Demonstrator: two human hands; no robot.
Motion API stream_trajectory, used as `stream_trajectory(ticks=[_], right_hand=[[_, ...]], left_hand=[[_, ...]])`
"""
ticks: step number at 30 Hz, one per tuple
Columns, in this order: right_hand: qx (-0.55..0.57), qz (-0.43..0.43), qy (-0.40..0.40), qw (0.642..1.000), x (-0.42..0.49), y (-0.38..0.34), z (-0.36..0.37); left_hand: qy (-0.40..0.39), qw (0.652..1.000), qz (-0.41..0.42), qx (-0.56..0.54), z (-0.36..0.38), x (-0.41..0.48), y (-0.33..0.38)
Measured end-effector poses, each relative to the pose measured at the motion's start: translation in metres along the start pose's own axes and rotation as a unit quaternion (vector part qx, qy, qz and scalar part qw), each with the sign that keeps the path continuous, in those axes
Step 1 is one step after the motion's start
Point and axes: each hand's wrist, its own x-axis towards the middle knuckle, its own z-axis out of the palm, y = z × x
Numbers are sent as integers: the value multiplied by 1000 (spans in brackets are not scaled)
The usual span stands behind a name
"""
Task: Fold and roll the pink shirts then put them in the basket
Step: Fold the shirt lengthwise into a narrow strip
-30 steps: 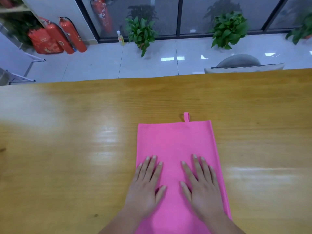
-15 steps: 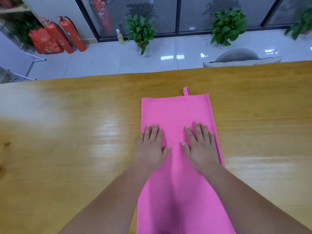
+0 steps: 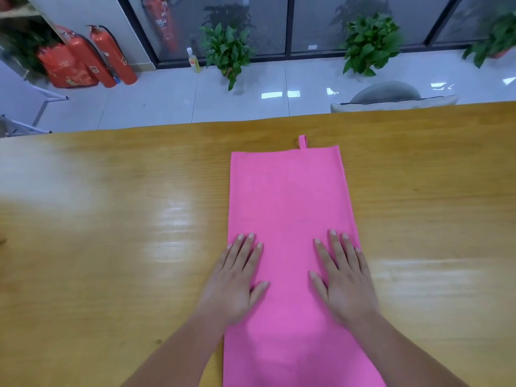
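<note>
Wide wooden table stretching left. Left hand flat, fingers straight, pressing the left edge of the folded pink shirt, mid-table, near end cut off below. Right hand flat on its right edge, apart from the left. More tabletop rightward.

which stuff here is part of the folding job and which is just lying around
Job: pink shirt, folded into a long strip; left hand and right hand, both flat on it; wooden table underneath.
Just around: fire extinguishers, potted plants, small bottle, chair. No basket in view.
</note>
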Motion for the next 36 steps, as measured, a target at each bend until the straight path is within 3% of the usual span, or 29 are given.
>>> stream_trajectory(ticks=[4,7,12,17,23,28,33,36], right_hand=[[-9,18,-1,1000,49,3,-13],[11,19,8,1000,58,-17,-19],[32,-66,-5,997,-11,-45,1],[32,-2,2,999,-47,-5,4],[2,-8,-2,1000,17,-3,-2],[16,6,-5,1000,67,-11,-15],[42,-30,11,999,-3,-33,-3],[56,-20,37,998,-45,-20,11]], left_hand=[[-3,999,-30,40,-13,49,-11],[15,997,-76,9,-20,63,8],[31,998,-34,-47,6,-5,49],[21,999,-30,-20,16,-46,27],[27,1000,-13,-1,2,15,0],[16,998,-64,22,-18,63,-6],[30,998,-29,-48,2,4,35],[54,998,-18,-36,16,-40,33]])
